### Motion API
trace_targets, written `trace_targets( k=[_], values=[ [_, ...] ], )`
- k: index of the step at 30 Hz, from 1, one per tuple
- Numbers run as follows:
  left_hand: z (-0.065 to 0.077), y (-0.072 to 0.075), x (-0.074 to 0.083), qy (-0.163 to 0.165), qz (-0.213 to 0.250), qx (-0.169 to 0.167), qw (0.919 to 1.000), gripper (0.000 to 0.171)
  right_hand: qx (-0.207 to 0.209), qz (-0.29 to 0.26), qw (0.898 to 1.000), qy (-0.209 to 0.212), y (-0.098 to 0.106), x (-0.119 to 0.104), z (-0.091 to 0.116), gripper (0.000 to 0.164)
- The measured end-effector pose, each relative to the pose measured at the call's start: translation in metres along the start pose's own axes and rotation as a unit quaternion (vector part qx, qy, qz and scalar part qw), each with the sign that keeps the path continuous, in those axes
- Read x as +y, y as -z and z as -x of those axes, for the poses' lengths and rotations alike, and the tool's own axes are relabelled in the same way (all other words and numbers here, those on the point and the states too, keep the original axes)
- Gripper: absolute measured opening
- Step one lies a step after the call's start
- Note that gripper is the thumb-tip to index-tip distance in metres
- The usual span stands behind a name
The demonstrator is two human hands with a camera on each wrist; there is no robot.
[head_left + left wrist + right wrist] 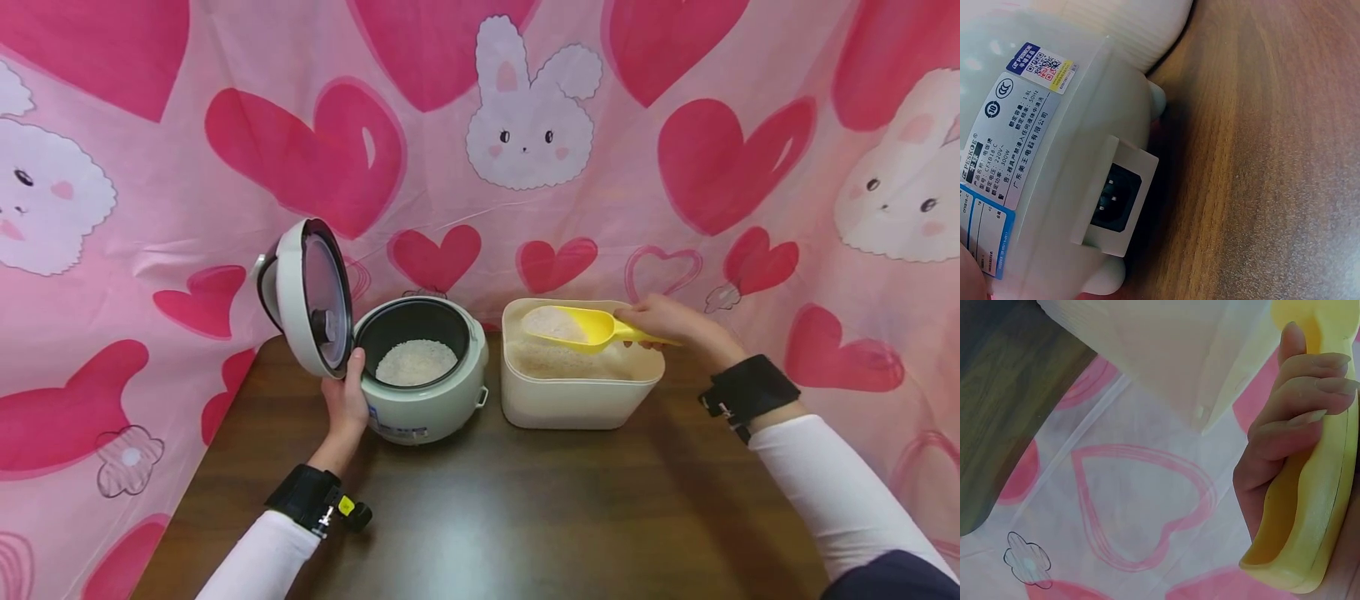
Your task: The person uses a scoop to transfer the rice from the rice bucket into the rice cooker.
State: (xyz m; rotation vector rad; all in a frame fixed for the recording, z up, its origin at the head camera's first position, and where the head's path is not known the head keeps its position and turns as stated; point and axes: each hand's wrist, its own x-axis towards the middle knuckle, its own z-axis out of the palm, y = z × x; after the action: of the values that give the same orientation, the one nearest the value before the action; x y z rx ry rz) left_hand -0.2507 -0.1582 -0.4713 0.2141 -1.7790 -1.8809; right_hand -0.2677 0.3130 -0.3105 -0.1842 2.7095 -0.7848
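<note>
A pale green rice cooker (420, 414) stands with its lid (296, 300) raised. White rice (416, 362) lies inside its dark inner pot (397, 321). My left hand (347, 403) rests against the cooker's left side, its thumb pointing up beside the lid's lower edge. In the left wrist view, a bit of that hand (971, 275) shows at the cooker's labelled body. My right hand (651, 318) grips the handle of a yellow scoop (600, 327); its fingers wrap the handle in the right wrist view. White grains (553, 322) fill the scoop, held over a cream bin (573, 404) containing rice (547, 358).
The cooker and bin stand side by side on a brown wooden table (480, 517). Behind them hangs a pink cloth (450, 192) with hearts and rabbits. A power socket (1116, 197) without a cord shows on the cooker's body.
</note>
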Motion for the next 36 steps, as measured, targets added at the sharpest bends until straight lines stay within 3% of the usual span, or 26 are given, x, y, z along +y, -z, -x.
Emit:
trace_targets(
  k=[17,26,36],
  values=[
    [-0.001,-0.002,-0.004,0.001,0.011,-0.001,0.9999,0.053,0.005,-0.011,1.0,-0.011,0.005,0.01,0.01,0.057],
    [-0.002,-0.002,-0.002,0.004,0.014,0.003,0.9999,0.053,0.018,-0.006,1.0,0.006,0.011,-0.021,0.004,0.055],
    [-0.002,-0.002,0.0,0.009,0.011,0.002,0.9999,0.053,-0.027,-0.003,0.998,0.049,0.006,-0.077,-0.017,0.051]
  ],
)
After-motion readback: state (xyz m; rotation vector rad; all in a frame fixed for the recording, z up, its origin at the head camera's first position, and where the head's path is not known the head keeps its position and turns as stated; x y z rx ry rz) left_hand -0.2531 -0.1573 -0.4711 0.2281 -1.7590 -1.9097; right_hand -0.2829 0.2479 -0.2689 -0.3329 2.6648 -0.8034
